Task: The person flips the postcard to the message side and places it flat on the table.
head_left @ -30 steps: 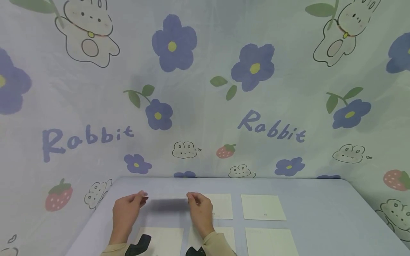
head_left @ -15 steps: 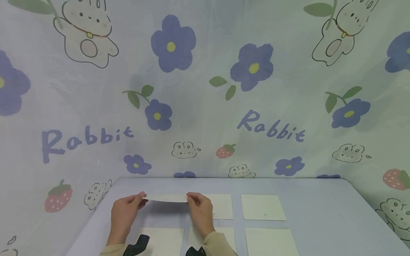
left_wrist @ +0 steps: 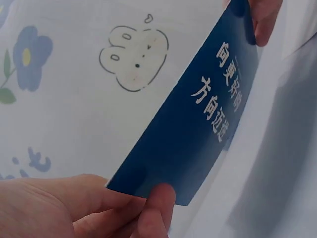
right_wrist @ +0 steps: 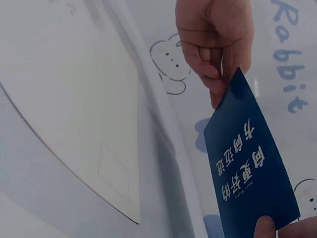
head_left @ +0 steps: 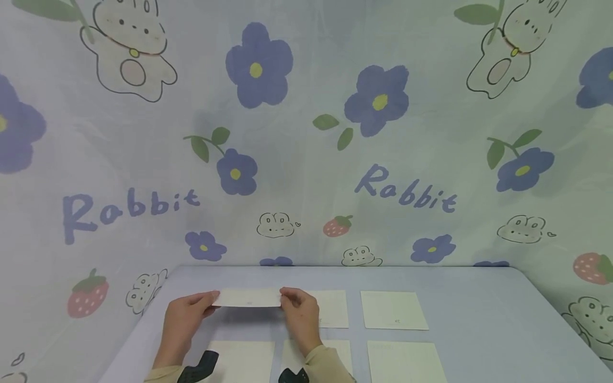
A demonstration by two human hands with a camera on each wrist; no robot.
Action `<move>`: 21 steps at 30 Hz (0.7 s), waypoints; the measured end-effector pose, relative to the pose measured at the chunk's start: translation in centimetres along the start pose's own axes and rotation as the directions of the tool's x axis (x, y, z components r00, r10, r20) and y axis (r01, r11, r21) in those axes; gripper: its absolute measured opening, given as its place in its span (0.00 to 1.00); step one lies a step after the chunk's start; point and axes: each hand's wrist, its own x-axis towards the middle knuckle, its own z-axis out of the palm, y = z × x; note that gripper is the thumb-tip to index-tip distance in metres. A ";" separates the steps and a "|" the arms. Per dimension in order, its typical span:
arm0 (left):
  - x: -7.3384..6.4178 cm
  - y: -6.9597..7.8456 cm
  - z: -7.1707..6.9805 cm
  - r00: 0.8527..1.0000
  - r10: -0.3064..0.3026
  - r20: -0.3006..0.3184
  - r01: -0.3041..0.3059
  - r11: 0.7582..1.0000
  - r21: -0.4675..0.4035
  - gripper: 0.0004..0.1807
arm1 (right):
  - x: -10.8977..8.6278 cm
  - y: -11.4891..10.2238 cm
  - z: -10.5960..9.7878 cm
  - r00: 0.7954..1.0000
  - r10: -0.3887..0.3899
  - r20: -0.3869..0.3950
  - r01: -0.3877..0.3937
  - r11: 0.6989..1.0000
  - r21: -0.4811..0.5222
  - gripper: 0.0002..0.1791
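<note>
A postcard [head_left: 249, 298] is held raised and tilted above the back left of the table. Its cream side shows in the head view. Its underside is dark blue with white Chinese characters, as the left wrist view shows of the same postcard [left_wrist: 198, 124]. My left hand [head_left: 184, 324] pinches the left end between thumb and fingers. At the right end, my right hand [head_left: 301, 319] pinches the other edge. In the right wrist view, my right thumb [right_wrist: 265, 228] presses on the blue face.
Several cream postcards lie flat in rows: one partly behind my right hand [head_left: 332, 308], another at back right [head_left: 395, 310]. In the front row are a left card [head_left: 244, 359], a middle card [head_left: 330, 354] and a right card [head_left: 404, 361]. A patterned cloth [head_left: 306, 159] hangs behind the table.
The postcard between my hands has tilted from nearly edge-on to showing its cream face. My left hand has shifted slightly down and left; the right has hardly moved.
</note>
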 end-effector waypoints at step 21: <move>0.2 -0.2 0.4 0.999 -0.004 -0.034 0.006 0.999 0.047 0.17 | -0.1 -0.1 0.0 0.999 0.037 0.016 -0.037 0.999 0.020 0.09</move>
